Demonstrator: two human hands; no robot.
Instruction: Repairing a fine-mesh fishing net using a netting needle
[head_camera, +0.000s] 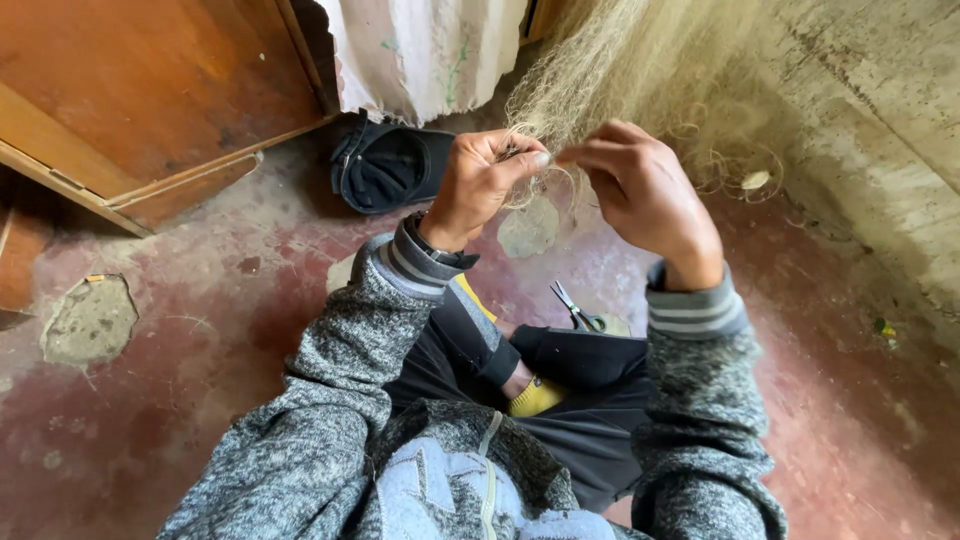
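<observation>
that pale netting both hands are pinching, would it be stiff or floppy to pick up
Probably floppy: the netting hangs in a loose, bunched mass of fine strands. Likely light for its bulk, being see-through mesh. It may snag, since stray loops curl near the left hand and right hand.

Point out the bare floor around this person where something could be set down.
Bare red floor lies left of the left sleeve, between the broken patch and the wooden door. More lies right of the right sleeve, toward the wall. Ahead is crowded: both hands work the net, beside a dark bag, scissors below.
</observation>
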